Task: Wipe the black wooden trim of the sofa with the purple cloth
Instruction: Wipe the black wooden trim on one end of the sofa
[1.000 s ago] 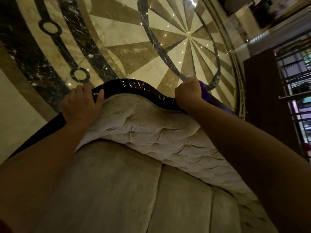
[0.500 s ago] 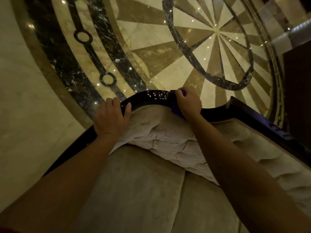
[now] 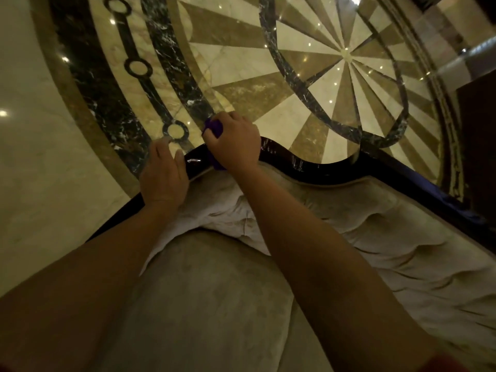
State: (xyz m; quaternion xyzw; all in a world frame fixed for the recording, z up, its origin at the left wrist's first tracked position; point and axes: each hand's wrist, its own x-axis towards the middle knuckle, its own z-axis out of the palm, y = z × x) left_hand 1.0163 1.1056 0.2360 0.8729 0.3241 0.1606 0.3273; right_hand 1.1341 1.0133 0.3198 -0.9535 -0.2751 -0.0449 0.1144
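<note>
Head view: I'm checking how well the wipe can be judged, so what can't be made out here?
- Purple cloth: mostly hidden by the right hand; only bits show.
- Black trim under both hands: covered by the left hand and the right hand.
- Trim's lower left end: hidden behind the left forearm.
- Dust or smears on the trim: light too dim, glare hides them.
- Sofa seat: cut off by the bottom edge.

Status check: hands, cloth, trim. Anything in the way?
Right hand gripping purple cloth on black trim. Left hand flat on trim beside it, no gap.
</note>
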